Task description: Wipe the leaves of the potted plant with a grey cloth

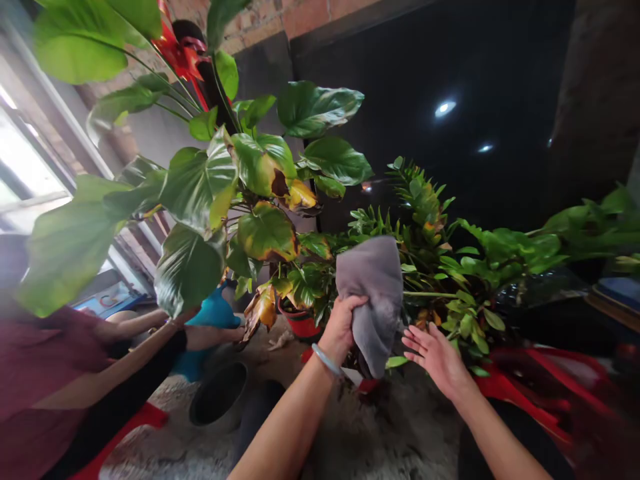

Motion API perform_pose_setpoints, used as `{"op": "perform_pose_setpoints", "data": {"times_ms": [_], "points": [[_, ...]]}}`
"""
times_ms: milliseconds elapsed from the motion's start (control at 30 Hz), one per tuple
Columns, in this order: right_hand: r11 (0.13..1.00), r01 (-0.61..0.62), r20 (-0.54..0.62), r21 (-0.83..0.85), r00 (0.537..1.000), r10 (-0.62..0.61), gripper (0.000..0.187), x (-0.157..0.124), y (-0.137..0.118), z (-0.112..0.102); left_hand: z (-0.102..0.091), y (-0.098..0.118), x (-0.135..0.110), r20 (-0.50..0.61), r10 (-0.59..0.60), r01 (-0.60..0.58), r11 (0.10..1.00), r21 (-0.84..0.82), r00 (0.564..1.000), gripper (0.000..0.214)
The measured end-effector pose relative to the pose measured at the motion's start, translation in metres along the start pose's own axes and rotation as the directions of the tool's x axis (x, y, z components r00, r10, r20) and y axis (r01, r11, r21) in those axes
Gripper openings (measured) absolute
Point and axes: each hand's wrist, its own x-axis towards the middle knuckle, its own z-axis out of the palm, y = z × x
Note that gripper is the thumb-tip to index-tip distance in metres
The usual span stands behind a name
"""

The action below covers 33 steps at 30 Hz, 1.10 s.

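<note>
A grey cloth (373,287) hangs in front of the potted plants, gripped by my left hand (343,323), whose wrist wears a pale bangle. To the right of the cloth, my right hand (430,350) is held out with its fingers spread and nothing in them. It is close to the small green leaves (473,320) of a low plant. Behind the cloth, a thin stem (430,294) runs sideways. Below it, part of a red and white pot (367,383) shows; the cloth hides the rest.
Another person (55,380) sits at the left, hands near a large leafy plant (200,187) with yellowed, browned leaves. A blue watering can (215,310), a dark bucket (219,395) and a red pot (300,323) stand there. A red plastic stool (540,387) is at right.
</note>
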Motion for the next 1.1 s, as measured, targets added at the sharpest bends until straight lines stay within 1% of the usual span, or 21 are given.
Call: {"op": "perform_pose_setpoints", "data": {"times_ms": [67, 133, 200, 233, 267, 333, 367, 433, 467, 533, 600, 633, 700, 733, 833, 900, 967, 1033, 1100], "points": [[0.999, -0.034, -0.001, -0.011, 0.999, 0.034, 0.037, 0.001, 0.000, -0.002, -0.018, -0.029, -0.009, -0.035, -0.161, 0.163, 0.983, 0.083, 0.986, 0.033], [0.998, -0.063, -0.016, -0.032, 0.998, 0.062, 0.028, 0.002, -0.001, -0.007, -0.041, -0.055, -0.025, -0.035, -0.315, 0.316, 0.937, 0.150, 0.949, 0.030], [0.997, -0.062, -0.049, -0.045, 0.997, 0.060, 0.021, 0.000, -0.002, -0.011, -0.058, -0.070, -0.041, -0.047, -0.393, 0.395, 0.907, 0.147, 0.918, 0.029], [0.997, -0.053, -0.073, -0.047, 0.996, 0.050, 0.019, -0.003, -0.003, -0.011, -0.062, -0.071, -0.048, -0.054, -0.400, 0.403, 0.907, 0.121, 0.915, 0.031], [0.998, -0.041, -0.094, -0.043, 0.995, 0.037, 0.019, -0.008, -0.002, -0.009, -0.062, -0.071, -0.052, -0.064, -0.384, 0.388, 0.918, 0.083, 0.921, 0.033], [0.999, -0.034, -0.126, -0.028, 0.992, 0.030, 0.024, -0.024, 0.001, 0.001, -0.056, -0.065, -0.056, -0.087, -0.307, 0.308, 0.951, -0.003, 0.948, 0.039], [0.999, -0.045, -0.124, -0.022, 0.991, 0.042, 0.029, -0.035, 0.005, 0.010, -0.052, -0.062, -0.056, -0.098, -0.257, 0.254, 0.966, -0.040, 0.961, 0.043], [0.996, -0.088, -0.084, -0.019, 0.993, 0.086, 0.041, -0.061, 0.015, 0.033, -0.043, -0.060, -0.054, -0.126, -0.164, 0.155, 0.985, -0.079, 0.978, 0.048], [0.995, -0.098, -0.032, -0.021, 0.995, 0.097, 0.046, -0.073, 0.021, 0.046, -0.040, -0.061, -0.053, -0.144, -0.129, 0.120, 0.991, -0.066, 0.981, 0.048], [0.996, -0.091, 0.016, -0.015, 0.996, 0.091, 0.053, -0.096, 0.032, 0.071, -0.040, -0.065, -0.053, -0.187, -0.082, 0.085, 0.996, 0.008, 0.979, 0.042], [0.998, -0.067, 0.030, -0.008, 0.997, 0.067, 0.055, -0.110, 0.040, 0.089, -0.044, -0.070, -0.056, -0.238, -0.056, 0.081, 0.992, 0.099, 0.970, 0.034], [0.998, -0.055, 0.015, -0.014, 0.998, 0.055, 0.054, -0.114, 0.042, 0.094, -0.047, -0.072, -0.058, -0.260, -0.057, 0.094, 0.987, 0.132, 0.964, 0.031], [0.998, -0.032, -0.069, -0.053, 0.997, 0.029, 0.054, -0.118, 0.044, 0.100, -0.050, -0.073, -0.063, -0.279, -0.084, 0.133, 0.978, 0.162, 0.957, 0.026], [0.997, -0.024, -0.122, -0.080, 0.992, 0.014, 0.054, -0.119, 0.043, 0.100, -0.051, -0.073, -0.066, -0.268, -0.099, 0.146, 0.976, 0.160, 0.958, 0.024], [0.990, -0.019, -0.283, -0.141, 0.959, -0.022, 0.052, -0.118, 0.040, 0.099, -0.047, -0.071, -0.074, -0.137, -0.114, 0.125, 0.989, 0.079, 0.984, 0.019], [0.987, -0.023, -0.365, -0.156, 0.930, -0.036, 0.048, -0.117, 0.037, 0.098, -0.043, -0.069, -0.076, -0.071, -0.106, 0.109, 0.993, 0.038, 0.992, 0.023], [0.987, -0.015, -0.411, -0.158, 0.910, -0.051, 0.046, -0.115, 0.034, 0.098, -0.041, -0.070, -0.076, -0.071, -0.126, 0.129, 0.991, 0.038, 0.989, 0.033], [0.986, 0.022, -0.408, -0.168, 0.908, -0.090, 0.046, -0.112, 0.032, 0.097, -0.040, -0.074, -0.073, -0.082, -0.131, 0.133, 0.991, 0.027, 0.988, 0.046], [0.972, 0.075, -0.407, -0.221, 0.899, -0.162, 0.046, -0.108, 0.030, 0.097, -0.041, -0.081, -0.070, -0.084, -0.117, 0.118, 0.993, 0.006, 0.990, 0.056]]}}
